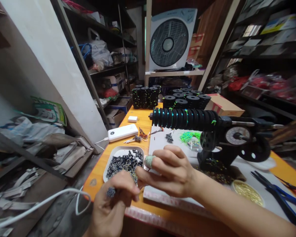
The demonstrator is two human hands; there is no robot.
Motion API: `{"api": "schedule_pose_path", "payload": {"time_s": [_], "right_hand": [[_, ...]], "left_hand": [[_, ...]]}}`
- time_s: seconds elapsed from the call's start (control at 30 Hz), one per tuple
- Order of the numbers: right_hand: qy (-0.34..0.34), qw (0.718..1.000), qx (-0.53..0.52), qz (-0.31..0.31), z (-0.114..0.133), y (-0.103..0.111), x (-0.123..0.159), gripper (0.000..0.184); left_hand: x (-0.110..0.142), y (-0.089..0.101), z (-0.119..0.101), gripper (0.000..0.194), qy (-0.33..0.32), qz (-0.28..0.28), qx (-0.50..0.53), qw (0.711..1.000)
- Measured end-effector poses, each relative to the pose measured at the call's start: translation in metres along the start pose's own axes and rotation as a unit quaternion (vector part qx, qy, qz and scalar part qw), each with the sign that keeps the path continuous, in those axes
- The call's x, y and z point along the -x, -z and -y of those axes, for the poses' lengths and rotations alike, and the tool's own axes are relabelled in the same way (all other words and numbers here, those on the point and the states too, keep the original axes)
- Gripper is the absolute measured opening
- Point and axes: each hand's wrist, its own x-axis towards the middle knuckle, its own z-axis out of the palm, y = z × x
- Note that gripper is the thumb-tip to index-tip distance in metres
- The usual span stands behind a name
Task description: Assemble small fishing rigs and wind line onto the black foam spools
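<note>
My left hand [113, 200] is closed, with a bundle of small dark grey pieces [111, 192] showing between its curled fingers. My right hand [174, 171] is in front of it, its thumb and forefinger pinched near the left fingertips. Whatever the right fingers hold is too small to make out. A greenish wrap [149, 161] covers one right fingertip. Just behind both hands, a white tray [108, 164] holds many small black, shiny cylinders and some yellowish bits.
A black winding machine [236, 135] carries a ridged black foam roll [185, 118]. More foam spools [145, 97] stand behind. A white power bank [122, 131], green strands [189, 136], a bowl of gold pieces [248, 194] and blue-handled pliers [278, 194] lie around. A box fan [171, 39] faces me.
</note>
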Motion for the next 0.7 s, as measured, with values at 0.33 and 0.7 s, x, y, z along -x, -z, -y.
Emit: {"api": "schedule_pose_path", "payload": {"time_s": [0.33,0.7], "right_hand": [[0.039,0.998,-0.025,0.042,0.001,0.005,0.008,0.009],[0.15,0.98,0.131,0.011,-0.033,0.011,0.003,0.01]], "left_hand": [[0.004,-0.022,-0.001,0.013,0.144,-0.064,0.219,0.963],[0.005,0.001,-0.018,0.017,0.33,0.042,0.296,0.895]]}}
